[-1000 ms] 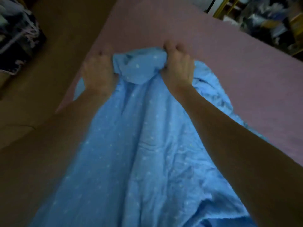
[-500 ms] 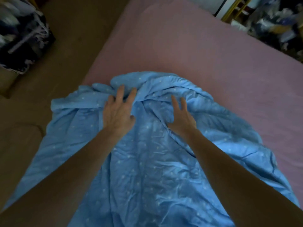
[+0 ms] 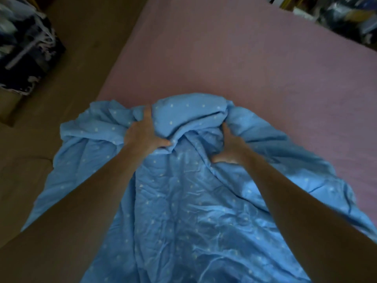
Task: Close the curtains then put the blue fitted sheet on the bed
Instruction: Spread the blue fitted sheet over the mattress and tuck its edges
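Far left, a dark patterned bundle (image 3: 26,52) can be seen on the brown floor (image 3: 81,48), well apart from everything else. It's pretty dim, so details there can't be made out.

Next over, the blue fitted sheet (image 3: 183,211), which has little white dots, is spread in a crumpled heap over the near corner of the bed (image 3: 255,58). Its left edge is draped off the side of the mattress and over the floor.

The left hand (image 3: 142,137) is clamped on a bunch of the sheet: the thumb is pinched against the fabric and the fingers are buried in a fold. A raised hump of cloth is gathered just beyond and between the two hands, touching both.

The right hand (image 3: 230,148) is closed on the other side of that hump, with its fingertips tucked out of sight under the fold. From there the sheet is trailed off to the right and back toward the camera, under both forearms.

Beyond the hump, bare pink mattress is left uncovered. Blurry clutter (image 3: 342,15) is visible top right.
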The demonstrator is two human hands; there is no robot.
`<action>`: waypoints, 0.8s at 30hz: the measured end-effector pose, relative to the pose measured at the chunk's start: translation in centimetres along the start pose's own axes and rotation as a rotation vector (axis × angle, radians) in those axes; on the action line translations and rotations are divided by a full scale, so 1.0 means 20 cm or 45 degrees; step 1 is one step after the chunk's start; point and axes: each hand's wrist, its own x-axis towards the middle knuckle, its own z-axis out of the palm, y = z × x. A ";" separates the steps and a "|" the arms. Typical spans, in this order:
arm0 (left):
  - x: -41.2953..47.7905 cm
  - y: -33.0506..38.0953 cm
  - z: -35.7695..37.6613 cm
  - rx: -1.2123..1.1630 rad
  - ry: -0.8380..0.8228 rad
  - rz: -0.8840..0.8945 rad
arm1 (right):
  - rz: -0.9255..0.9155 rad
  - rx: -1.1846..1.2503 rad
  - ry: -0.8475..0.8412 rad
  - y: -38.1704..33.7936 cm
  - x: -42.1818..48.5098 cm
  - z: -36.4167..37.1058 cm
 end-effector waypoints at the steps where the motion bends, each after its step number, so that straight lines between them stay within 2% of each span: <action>1: 0.00 0.00 0.01 0.058 -0.058 -0.034 | 0.022 -0.063 -0.056 0.01 -0.03 0.02; 2: 0.00 -0.01 0.03 0.146 -0.070 -0.046 | 0.050 -0.149 -0.113 0.02 -0.06 0.04; 4: -0.01 0.01 0.08 0.320 0.059 -0.002 | 0.108 -0.342 -0.150 0.04 -0.12 0.10; 7: -0.06 0.03 0.12 0.230 0.324 0.204 | 0.062 -0.402 0.027 0.05 -0.20 0.14; 9: -0.08 0.08 0.09 0.018 0.401 0.375 | 0.005 -0.217 0.264 0.08 -0.22 0.09; 12: -0.05 0.27 -0.01 -0.207 0.525 0.589 | 0.000 -0.025 0.802 0.13 -0.20 -0.13; 14: -0.01 0.40 -0.06 -0.274 0.490 0.774 | 0.091 0.056 1.066 0.13 -0.17 -0.34; 16: 0.04 0.49 -0.08 -0.271 0.354 0.861 | 0.102 0.096 1.231 0.11 -0.12 -0.53; 18: 0.09 0.50 -0.07 -0.187 0.180 0.810 | 0.079 0.167 1.203 0.09 -0.06 -0.61; 21: 0.05 0.44 0.03 -0.084 0.179 0.716 | 0.001 0.404 0.808 0.07 -0.01 -0.54; 22: -0.01 0.41 0.08 -0.117 0.179 0.747 | -0.064 0.384 0.724 0.07 -0.04 -0.48; 24: -0.19 0.33 0.20 -0.152 0.142 0.782 | -0.217 0.280 0.722 0.10 -0.17 -0.32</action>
